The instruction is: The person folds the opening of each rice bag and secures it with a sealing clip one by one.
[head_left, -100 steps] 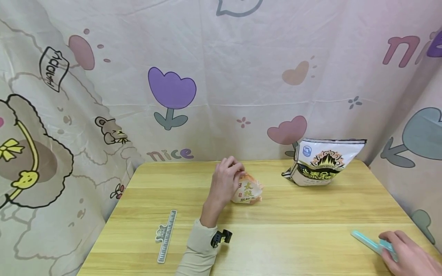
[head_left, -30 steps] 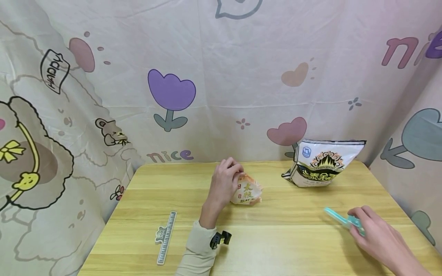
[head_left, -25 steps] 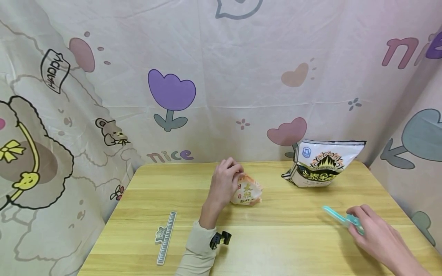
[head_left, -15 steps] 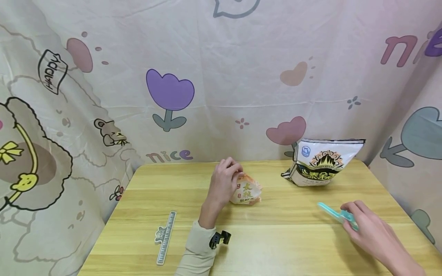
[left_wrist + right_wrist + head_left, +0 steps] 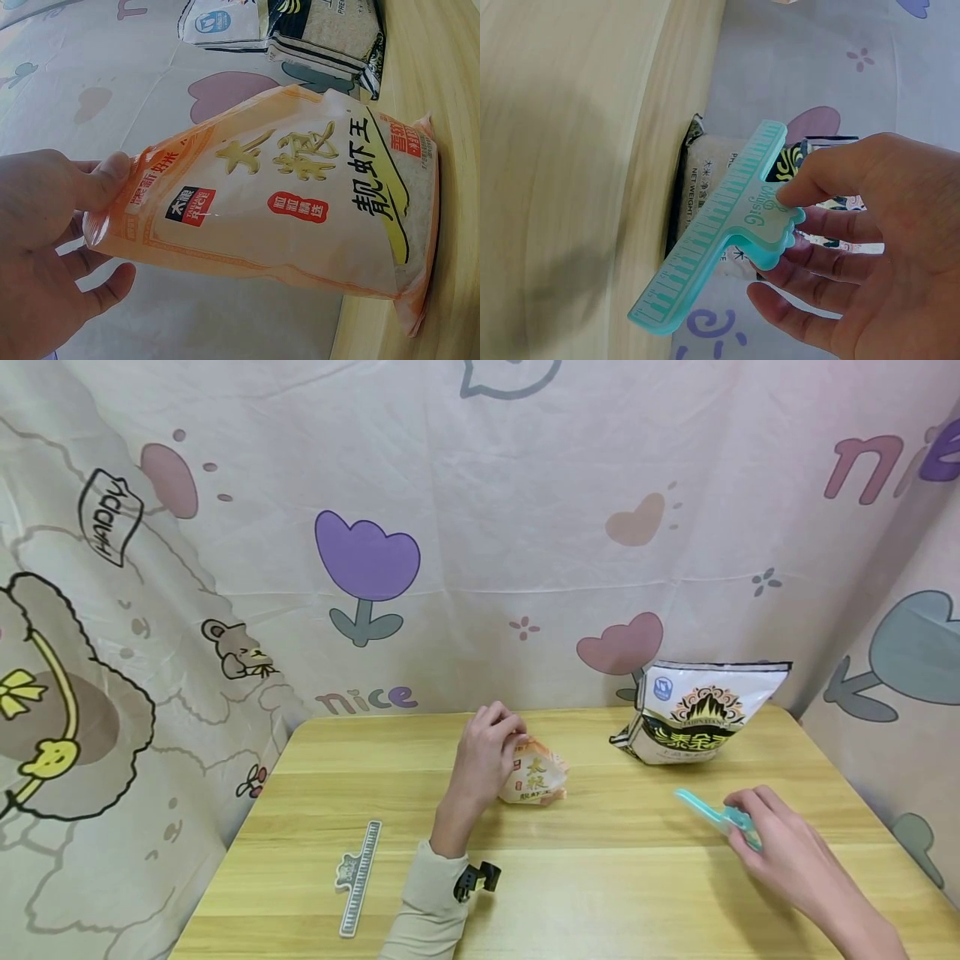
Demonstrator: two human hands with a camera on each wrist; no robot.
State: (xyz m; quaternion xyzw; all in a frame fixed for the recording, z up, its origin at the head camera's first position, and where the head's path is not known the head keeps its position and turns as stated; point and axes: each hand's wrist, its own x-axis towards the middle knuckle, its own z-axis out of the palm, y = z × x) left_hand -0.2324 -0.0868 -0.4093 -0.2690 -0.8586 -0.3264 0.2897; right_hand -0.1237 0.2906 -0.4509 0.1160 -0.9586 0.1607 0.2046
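My left hand (image 5: 489,750) pinches the top edge of an orange and white rice bag (image 5: 300,202), which stands upright on the table. In the left wrist view the thumb lies on the bag's front and the other fingers are behind it. A teal bag clip (image 5: 720,225) with a piano-key pattern is in my right hand (image 5: 783,847), thumb and fingers pinching its grip tab. In the head view this clip is held over the right part of the table, to the right of the rice bag and in front of a larger black and white rice bag (image 5: 693,718).
A grey piano-key clip (image 5: 360,878) lies on the wooden table (image 5: 585,893) at the left. Behind the table hangs a printed cloth (image 5: 480,527), and it runs along both sides too. A small black camera (image 5: 477,880) is on my left wrist.
My right hand has lifted the teal clip from the table's right front and moved it left and farther back. The left hand stays at the orange and white bag.
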